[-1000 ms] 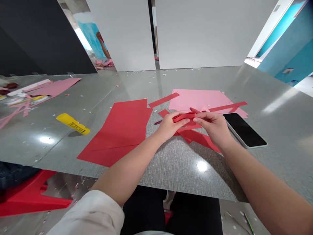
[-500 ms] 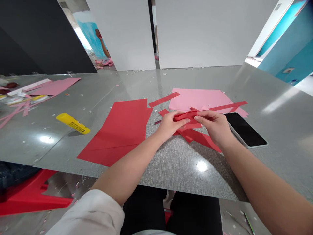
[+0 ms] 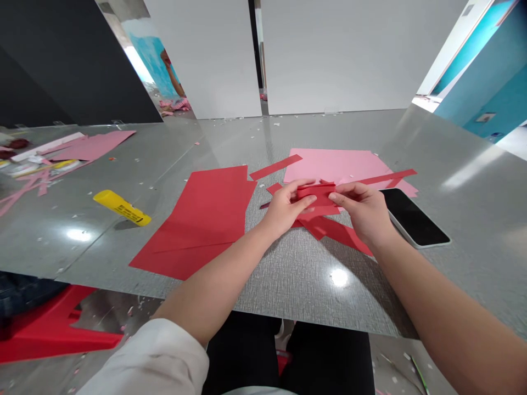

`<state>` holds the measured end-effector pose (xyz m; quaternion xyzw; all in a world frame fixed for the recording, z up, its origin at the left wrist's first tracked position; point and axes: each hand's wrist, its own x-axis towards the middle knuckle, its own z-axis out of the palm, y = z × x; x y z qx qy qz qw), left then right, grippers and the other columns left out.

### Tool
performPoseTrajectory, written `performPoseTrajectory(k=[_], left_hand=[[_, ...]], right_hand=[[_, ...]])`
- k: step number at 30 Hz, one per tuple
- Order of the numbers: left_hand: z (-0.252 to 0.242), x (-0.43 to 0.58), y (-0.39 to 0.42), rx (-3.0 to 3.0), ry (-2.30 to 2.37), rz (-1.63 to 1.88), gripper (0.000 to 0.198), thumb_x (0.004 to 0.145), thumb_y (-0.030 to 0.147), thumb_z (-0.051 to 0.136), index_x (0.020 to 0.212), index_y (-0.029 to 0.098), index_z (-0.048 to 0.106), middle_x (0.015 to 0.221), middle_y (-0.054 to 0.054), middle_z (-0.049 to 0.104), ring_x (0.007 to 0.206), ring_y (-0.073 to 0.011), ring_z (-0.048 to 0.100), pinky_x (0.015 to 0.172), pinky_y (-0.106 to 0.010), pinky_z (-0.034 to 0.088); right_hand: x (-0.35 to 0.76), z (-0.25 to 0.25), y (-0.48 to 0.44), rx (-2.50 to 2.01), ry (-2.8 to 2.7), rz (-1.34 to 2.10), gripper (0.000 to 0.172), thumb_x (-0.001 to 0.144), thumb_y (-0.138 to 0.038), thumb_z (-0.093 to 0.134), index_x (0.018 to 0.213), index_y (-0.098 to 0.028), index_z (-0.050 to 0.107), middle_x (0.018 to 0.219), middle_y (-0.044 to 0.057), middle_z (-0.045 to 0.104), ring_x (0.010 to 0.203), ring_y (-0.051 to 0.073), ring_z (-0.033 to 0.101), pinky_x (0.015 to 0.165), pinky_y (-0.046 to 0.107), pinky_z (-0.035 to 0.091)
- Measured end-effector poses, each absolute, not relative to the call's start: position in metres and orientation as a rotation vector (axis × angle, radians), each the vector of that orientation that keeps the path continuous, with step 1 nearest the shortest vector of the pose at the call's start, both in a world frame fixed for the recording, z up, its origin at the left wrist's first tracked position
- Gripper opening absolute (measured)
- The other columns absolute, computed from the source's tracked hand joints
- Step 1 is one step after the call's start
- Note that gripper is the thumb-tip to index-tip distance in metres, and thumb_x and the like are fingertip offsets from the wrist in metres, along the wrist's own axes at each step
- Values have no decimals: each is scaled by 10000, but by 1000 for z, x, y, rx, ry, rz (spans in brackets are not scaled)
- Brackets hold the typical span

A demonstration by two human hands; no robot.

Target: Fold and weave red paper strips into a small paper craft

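Observation:
Between my hands is a folded red paper strip [image 3: 320, 193], held just above the table. My left hand [image 3: 287, 207] pinches its left end, thumb in front and fingers behind. At the other end, my right hand [image 3: 364, 208] grips it between thumb and fingertips. Part of the fold is hidden behind my fingers. Beneath lie loose red paper strips [image 3: 340, 235], crossing one another. To the left rests a large red paper sheet [image 3: 209, 214], and behind my hands is a pink paper sheet [image 3: 333, 163].
A dark-screened phone [image 3: 415, 216] lies right of my right hand. A yellow tube [image 3: 122, 207] is on the left of the grey table [image 3: 296, 291]. Pink paper scraps [image 3: 94, 147] lie far left. White panels [image 3: 362, 55] stand along the table's back edge.
The folded strip has turned a little and now shows its front flatter and more level. My left fingers have shifted slightly along its end. The surrounding things stay put.

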<state>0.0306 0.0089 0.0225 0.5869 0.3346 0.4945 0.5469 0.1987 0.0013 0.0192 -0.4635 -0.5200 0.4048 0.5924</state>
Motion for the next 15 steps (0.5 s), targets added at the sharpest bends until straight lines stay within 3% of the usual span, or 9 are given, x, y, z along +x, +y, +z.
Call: performPoseTrajectory(k=[3,9,15], left_hand=[[27,30,7,1409,818,1232,387,773,227,599,1139,250,476,1001,-41,605,910,-161,605,733,-299,556],[26,31,8,1416,886,1269,223,763,245,603,964,212,511,966,-30,592,877,-159,601,664,-281,570],[27,31,7,1427,969,1291,320,742,231,626,1042,240,514,846,-1,602,747,-115,597,625,-243,562]], right_hand=[[199,20,1,-1072,-1215,920,157,631,-276,726,740,-219,629,706,-20,615,682,123,585,737,330,485],[199,20,2,-1036,-1218,927,247,633,-259,726,854,-235,621,722,-26,594,706,122,591,749,331,501],[199,21,0,-1089,-1267,879,337,653,-296,714,978,-256,636,801,-2,620,778,144,607,787,356,500]])
